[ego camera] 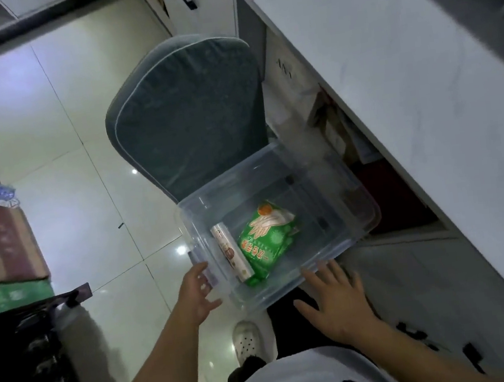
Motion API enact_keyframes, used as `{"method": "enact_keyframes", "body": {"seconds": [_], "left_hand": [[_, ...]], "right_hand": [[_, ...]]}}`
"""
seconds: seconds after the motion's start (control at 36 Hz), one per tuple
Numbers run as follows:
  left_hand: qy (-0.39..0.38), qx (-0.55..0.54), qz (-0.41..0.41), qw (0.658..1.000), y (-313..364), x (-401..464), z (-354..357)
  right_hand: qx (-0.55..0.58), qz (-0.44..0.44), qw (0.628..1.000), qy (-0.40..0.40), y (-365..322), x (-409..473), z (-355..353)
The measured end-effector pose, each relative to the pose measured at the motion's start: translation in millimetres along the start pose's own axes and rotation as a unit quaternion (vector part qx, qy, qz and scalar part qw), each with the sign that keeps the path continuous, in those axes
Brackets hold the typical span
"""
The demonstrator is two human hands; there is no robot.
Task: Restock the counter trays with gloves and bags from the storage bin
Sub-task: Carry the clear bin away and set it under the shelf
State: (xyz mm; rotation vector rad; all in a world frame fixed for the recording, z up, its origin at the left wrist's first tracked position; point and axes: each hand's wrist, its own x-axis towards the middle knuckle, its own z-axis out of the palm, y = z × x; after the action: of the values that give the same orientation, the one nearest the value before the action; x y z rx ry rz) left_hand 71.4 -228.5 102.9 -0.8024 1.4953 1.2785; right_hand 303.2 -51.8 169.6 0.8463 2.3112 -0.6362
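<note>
A clear plastic storage bin (pixel 336 212) rests on the near end of a grey cushioned chair. Inside it lie a green pack of gloves (pixel 263 240) and, to its left, a white roll of bags (pixel 231 252). My left hand (pixel 198 292) is at the bin's near left corner, fingers spread and touching the rim. My right hand (pixel 334 301) hovers open just below the bin's near edge, holding nothing.
The grey chair cushion (pixel 190 115) stretches away from the bin. A white counter (pixel 407 92) runs along the right, with open cabinet space beneath it. Cardboard boxes (pixel 0 244) and a dark crate (pixel 27 361) stand on the left. Glossy tiled floor (pixel 64 150) lies between.
</note>
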Motion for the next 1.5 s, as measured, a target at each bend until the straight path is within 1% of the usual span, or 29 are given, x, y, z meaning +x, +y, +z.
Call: {"method": "enact_keyframes", "body": {"seconds": [0.08,0.17,0.22,0.31,0.36,0.42,0.47,0.5,0.53,0.58,0.64,0.69,0.75,0.81,0.86,0.92,0.97,1.08,1.17,1.22,1.28,1.33,1.44,1.5], "left_hand": [[0.01,-0.028,-0.012,0.999,7.4,-2.9,-1.7],[0.011,-0.048,-0.018,0.999,15.6,-11.8,-8.7],[0.021,-0.056,-0.014,0.998,20.7,-23.3,-18.0],[0.054,-0.058,-0.007,0.997,27.4,-38.6,-39.8],[0.084,-0.06,-0.005,0.995,31.3,-45.1,-58.0],[0.109,-0.059,-0.008,0.992,33.6,-49.8,-77.2],[0.135,-0.057,-0.01,0.989,33.6,-52.8,-95.0],[0.147,-0.056,-0.009,0.987,33.6,-53.5,-102.7],[0.157,-0.054,-0.009,0.986,34.2,-53.8,-109.5],[0.165,-0.046,-0.011,0.985,37.7,-52.2,-120.0],[0.166,-0.035,-0.012,0.985,42.6,-48.4,-127.8],[0.166,-0.025,-0.009,0.986,47.5,-43.1,-134.2],[0.165,-0.012,-0.008,0.986,52.2,-37.2,-140.7],[0.163,0.006,-0.006,0.987,57.3,-32.4,-147.5],[0.152,0.029,-0.001,0.988,64.4,-28.2,-154.0],[0.135,0.053,0.004,0.989,74.6,-24.6,-159.3],[0.113,0.077,0.012,0.991,87.4,-18.4,-164.8],[0.03,0.14,0.03,0.989,118.4,0.2,-173.2],[-0.027,0.197,0.03,0.98,143.1,13.0,-168.1],[-0.066,0.242,0.03,0.968,155.6,17.1,-160.8],[-0.101,0.291,0.035,0.951,166.4,18.0,-147.2],[-0.12,0.34,0.042,0.932,173.1,17.9,-127.4],[-0.159,0.458,0.054,0.873,162.7,6.3,-70.7],[-0.185,0.513,0.058,0.836,145.7,-3.0,-36.9]], "right_hand": [[-0.027,-0.035,0.998,-0.048,2.2,31.2,-18.4],[-0.042,-0.062,0.995,-0.06,2.8,67.9,-42.8],[-0.049,-0.075,0.995,-0.053,1.5,94.9,-60.6],[-0.063,-0.092,0.994,-0.017,-4.1,134.3,-83.7],[-0.036,-0.078,0.996,-0.012,-8.7,161.2,-97.0],[0.016,-0.034,0.999,-0.006,-10.0,184.3,-106.1],[0.138,0.029,0.99,0.015,-8.9,200.9,-109.5],[0.221,0.066,0.973,0.026,-9.3,206.6,-108.8],[0.299,0.107,0.948,0.031,-11.1,211.6,-107.0],[0.42,0.204,0.884,0.024,-17.1,221.0,-101.7],[0.491,0.278,0.826,0.018,-22.4,228.0,-94.5],[0.535,0.3,0.79,0.014,-24.4,232.7,-88.7],[0.568,0.297,0.768,-0.007,-22.9,234.0,-85.7],[0.591,0.289,0.751,-0.051,-17.7,231.2,-85.2],[0.599,0.286,0.743,-0.081,-9.6,221.0,-86.3],[0.609,0.288,0.733,-0.091,0.2,206.8,-84.2],[0.623,0.293,0.721,-0.079,7.8,189.2,-79.5],[0.657,0.301,0.691,-0.031,12.6,139.7,-69.7],[0.688,0.321,0.651,0.028,11.7,83.7,-53.0],[0.709,0.341,0.613,0.072,9.2,43.3,-31.9],[0.738,0.363,0.559,0.106,6.8,-0.2,-3.1],[0.77,0.37,0.504,0.125,3.8,-44.0,30.8],[0.817,0.381,0.397,0.173,-9.4,-135.7,97.9],[0.835,0.377,0.345,0.203,-18.9,-181.4,130.3]]}}
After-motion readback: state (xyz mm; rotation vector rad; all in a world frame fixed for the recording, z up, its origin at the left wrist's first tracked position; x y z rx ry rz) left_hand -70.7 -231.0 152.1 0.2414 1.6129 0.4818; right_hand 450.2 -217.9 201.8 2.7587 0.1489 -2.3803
